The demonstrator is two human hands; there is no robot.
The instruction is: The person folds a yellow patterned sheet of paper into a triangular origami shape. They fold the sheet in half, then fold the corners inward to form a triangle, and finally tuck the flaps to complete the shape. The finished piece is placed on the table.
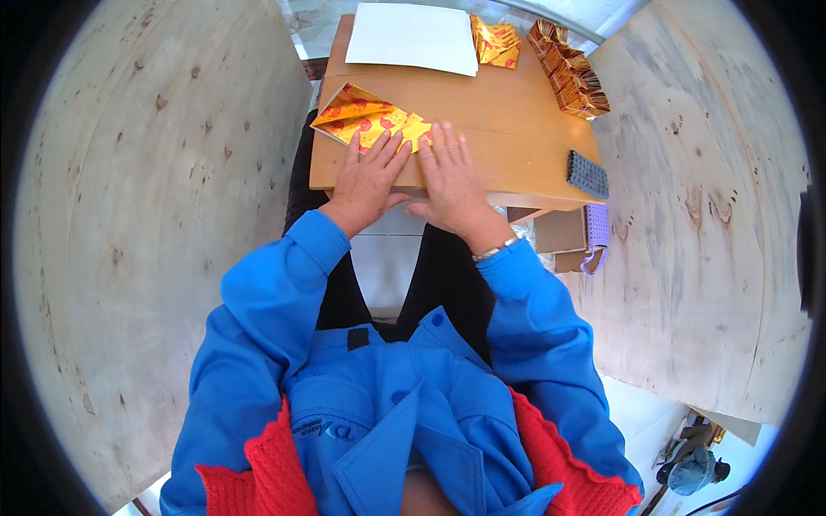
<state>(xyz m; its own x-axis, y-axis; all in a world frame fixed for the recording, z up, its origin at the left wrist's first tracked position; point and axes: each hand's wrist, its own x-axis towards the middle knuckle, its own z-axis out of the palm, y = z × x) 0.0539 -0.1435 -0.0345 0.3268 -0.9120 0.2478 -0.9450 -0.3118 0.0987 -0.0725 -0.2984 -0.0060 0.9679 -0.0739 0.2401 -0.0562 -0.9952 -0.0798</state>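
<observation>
A partly folded sheet of gold paper with a red pattern [371,119] lies near the front left of the small wooden table [503,129]. My left hand [368,184] rests with spread fingers on its lower edge. Flat beside it, my right hand [455,184] has its fingertips at the sheet's right end. Neither hand grips anything, and the fingers hide part of the paper's near edge. At the table's back lie a stack of white sheets [413,39] and, right of it, several folded gold pieces [497,44].
Bundles of folded gold-and-red paper [568,71] line the right rear edge. A grey textured pad [588,175] lies at the front right corner. Below are a cardboard box [560,231] and a purple woven basket [597,226]. Wooden panels [187,161] flank both sides; a person [694,471] is far lower right.
</observation>
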